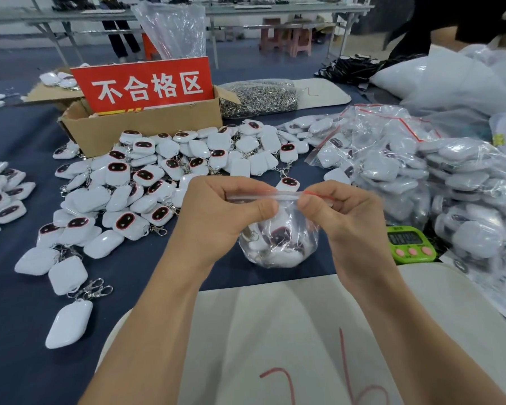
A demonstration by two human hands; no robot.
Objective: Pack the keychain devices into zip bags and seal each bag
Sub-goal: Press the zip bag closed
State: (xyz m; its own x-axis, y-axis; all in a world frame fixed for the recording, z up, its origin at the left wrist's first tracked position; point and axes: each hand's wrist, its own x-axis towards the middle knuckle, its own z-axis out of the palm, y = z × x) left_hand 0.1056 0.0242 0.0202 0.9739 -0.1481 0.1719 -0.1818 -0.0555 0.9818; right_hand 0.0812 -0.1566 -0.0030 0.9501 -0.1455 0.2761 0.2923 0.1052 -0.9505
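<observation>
Pinching the zip strip of a filled zip bag (278, 241), the left hand (225, 211) and right hand (342, 217) are holding it just above the blue bench (18, 331). Loose keychain devices (146, 182) are lying heaped behind, sealed bags (415, 171) piled to the right beside a green timer (411, 244).

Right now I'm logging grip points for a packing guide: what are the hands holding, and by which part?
Both hands, left hand and right hand, pinch one filled zip bag by its top zip strip, near each end.
</observation>
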